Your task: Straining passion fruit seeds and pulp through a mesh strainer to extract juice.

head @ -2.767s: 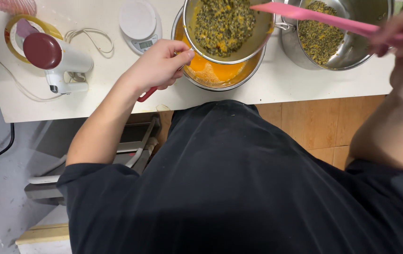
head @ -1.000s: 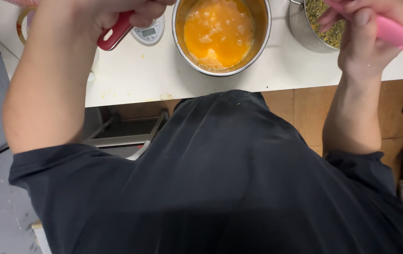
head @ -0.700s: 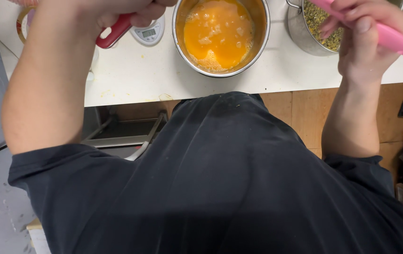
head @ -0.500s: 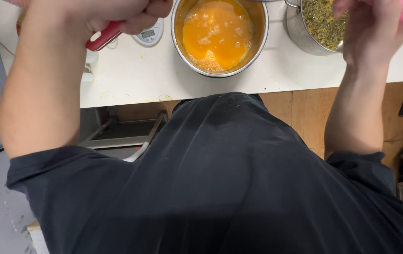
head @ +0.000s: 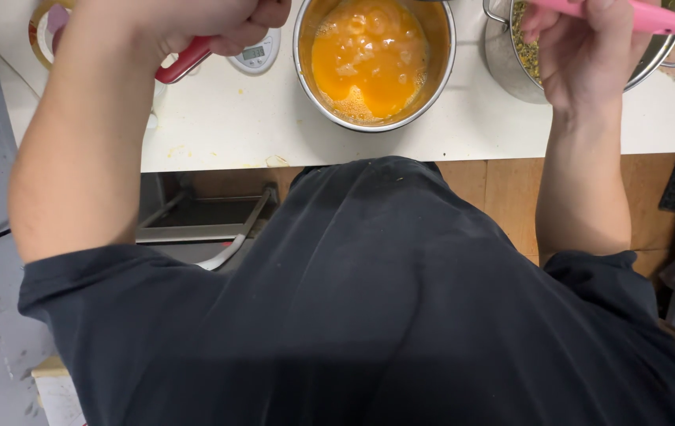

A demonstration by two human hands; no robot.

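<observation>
Spatula (head: 637, 16), pink and long, was gripped in the closed fingers of the right hand (head: 582, 55) with its length running rightward over the herb-filled pot (head: 511, 59), while a red handle (head: 184, 61) was clenched in the left hand (head: 211, 20), left of the steel bowl (head: 440, 75) of orange liquid.

A kitchen, clearly: white desk (head: 227, 134) carrying a steel bowl (head: 440, 71) of orange batter, a pot (head: 511, 59) of herbs, a small scale (head: 257, 54).
</observation>
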